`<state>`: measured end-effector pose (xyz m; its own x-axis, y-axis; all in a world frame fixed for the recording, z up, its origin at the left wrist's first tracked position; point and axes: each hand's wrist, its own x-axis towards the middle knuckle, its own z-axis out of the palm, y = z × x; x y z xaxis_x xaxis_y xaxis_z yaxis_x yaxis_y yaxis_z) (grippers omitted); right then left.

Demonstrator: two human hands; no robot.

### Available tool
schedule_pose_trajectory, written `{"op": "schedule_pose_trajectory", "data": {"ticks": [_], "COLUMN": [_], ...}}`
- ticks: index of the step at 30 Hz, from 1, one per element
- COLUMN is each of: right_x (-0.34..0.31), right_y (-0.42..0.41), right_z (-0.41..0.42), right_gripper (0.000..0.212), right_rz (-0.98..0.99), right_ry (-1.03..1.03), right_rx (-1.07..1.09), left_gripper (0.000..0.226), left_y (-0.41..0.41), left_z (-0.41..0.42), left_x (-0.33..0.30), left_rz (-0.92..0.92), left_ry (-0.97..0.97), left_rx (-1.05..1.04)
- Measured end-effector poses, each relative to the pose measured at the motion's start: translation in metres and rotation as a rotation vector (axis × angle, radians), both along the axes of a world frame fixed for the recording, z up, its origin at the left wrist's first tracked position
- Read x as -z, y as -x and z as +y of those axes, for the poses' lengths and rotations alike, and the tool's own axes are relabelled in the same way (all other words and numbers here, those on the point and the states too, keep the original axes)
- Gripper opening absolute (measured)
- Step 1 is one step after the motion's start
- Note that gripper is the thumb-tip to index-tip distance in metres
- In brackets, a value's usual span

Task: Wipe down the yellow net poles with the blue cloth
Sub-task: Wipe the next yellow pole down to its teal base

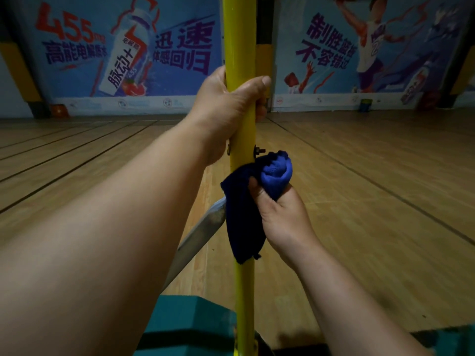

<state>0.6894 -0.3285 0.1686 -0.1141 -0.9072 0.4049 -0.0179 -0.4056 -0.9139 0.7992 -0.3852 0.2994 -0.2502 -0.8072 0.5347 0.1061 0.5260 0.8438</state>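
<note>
Here, left hand (226,106) grips the pole (240,47); below it, right hand (280,217) should press its bunched cloth (246,214) firmly round.

Yellow pole (239,34) cut off top and bottom, partly behind blue cloth (244,217).

Pole (239,34): glossy yellow. Cloth (244,214): deep blue, brighter blue at its bunched top. Floor (359,201): tan wood planks with dark lines; base block (185,322): teal
</note>
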Motion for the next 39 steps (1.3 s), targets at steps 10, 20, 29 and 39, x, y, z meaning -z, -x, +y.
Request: {"op": "schedule_pose_trajectory", "data": {"ticks": [10,20,29,39], "right_x": [0.037,0.041,0.025,0.055], "right_y": [0.015,0.016,0.007,-0.002], "right_z": [-0.004,0.004,0.005,0.001], "right_gripper": [0.024,0.013,0.032,0.016], "right_rz": [0.064,0.360,0.378,0.340], "right_ry": [0.005,-0.044,0.034,0.017], "right_rx": [-0.085,-0.089,0.072,0.045], "left_gripper": [0.033,0.055,0.035,0.056], "left_y": [-0.006,-0.018,-0.048,-0.060], "left_z": [0.003,0.004,0.006,0.010], "left_x": [0.042,0.110,0.164,0.179], "left_rz": [-0.125,-0.123,-0.227,-0.317], "left_ry": [0.012,0.018,0.044,0.102], "left_rx": [-0.031,0.036,-0.133,-0.150]}}
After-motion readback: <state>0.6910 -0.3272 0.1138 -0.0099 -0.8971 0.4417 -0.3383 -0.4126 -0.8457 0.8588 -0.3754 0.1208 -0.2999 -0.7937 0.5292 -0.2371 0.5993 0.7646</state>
